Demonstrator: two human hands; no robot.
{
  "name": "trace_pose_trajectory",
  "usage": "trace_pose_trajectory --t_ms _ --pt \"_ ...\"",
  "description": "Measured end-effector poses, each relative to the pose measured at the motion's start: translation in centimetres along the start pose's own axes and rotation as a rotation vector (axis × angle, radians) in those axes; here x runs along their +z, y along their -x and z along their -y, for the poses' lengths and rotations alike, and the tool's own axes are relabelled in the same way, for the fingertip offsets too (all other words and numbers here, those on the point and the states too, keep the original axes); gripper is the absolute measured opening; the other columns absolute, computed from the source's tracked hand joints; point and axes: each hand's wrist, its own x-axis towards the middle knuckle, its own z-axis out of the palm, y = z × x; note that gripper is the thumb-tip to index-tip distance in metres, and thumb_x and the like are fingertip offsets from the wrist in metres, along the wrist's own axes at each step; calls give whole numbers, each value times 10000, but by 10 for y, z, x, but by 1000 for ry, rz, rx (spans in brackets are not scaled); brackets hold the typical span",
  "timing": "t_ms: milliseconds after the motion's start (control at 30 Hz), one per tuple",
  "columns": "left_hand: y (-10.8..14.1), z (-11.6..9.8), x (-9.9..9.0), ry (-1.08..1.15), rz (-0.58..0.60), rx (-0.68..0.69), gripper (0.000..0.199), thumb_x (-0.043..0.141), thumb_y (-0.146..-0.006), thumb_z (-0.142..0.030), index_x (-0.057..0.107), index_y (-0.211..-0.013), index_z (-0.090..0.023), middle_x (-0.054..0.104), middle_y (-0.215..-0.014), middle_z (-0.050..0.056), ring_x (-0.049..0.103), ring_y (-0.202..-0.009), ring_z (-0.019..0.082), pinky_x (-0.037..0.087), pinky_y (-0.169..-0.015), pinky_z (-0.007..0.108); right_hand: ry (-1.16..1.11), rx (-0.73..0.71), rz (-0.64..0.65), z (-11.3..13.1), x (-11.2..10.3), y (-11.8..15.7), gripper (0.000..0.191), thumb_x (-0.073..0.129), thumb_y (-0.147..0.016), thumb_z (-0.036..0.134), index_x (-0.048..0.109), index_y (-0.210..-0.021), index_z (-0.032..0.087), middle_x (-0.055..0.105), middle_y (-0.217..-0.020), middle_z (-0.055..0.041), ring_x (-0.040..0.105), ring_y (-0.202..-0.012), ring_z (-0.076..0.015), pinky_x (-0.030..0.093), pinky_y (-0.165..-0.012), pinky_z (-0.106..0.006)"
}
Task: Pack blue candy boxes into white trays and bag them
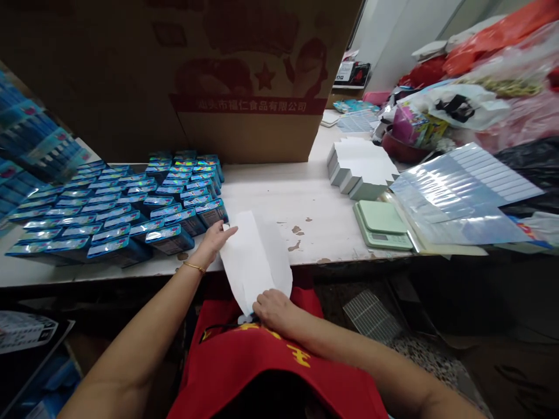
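Observation:
A white paper or card sheet [255,256] with a crease along it spans from the table's front edge down to the red apron [262,372]. My left hand [213,241] grips its upper left edge, thumb over the paper. At the near end, my right hand [275,311] has its fingers curled on the sheet's lower edge, close to the apron. Rows of small blue boxes [117,250] stand on the table just left of my left hand. A stack of white cut card [362,160] lies farther back on the right.
Behind the work area stands a large brown carton [248,137]. A pale green scale [384,224] sits near the right front edge, beside glossy plastic sheets [463,198]. Plastic bags [515,110] pile up at the far right. Stacked blue packs [35,134] rise at the left.

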Motion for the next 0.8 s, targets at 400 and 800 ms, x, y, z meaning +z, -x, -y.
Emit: trace_pose_trajectory --t_ms 400,800 --pt "1 19 2 -314 1 157 461 446 -581 -86 596 -1014 -140 654 -955 54 599 -801 170 467 -729 264 -153 -80 186 0 -47 -8 147 487 -817 160 599 -912 157 633 -876 -63 599 -765 -192 460 -590 -279" --pt "-7 -13 7 -740 294 235 224 500 -721 -277 672 -622 -172 644 -640 69 570 -661 195 383 -631 261 -26 375 -123 -106 -59 -108 214 437 -823 111 602 -953 148 573 -1023 -119 524 -955 -204 419 -788 -318"
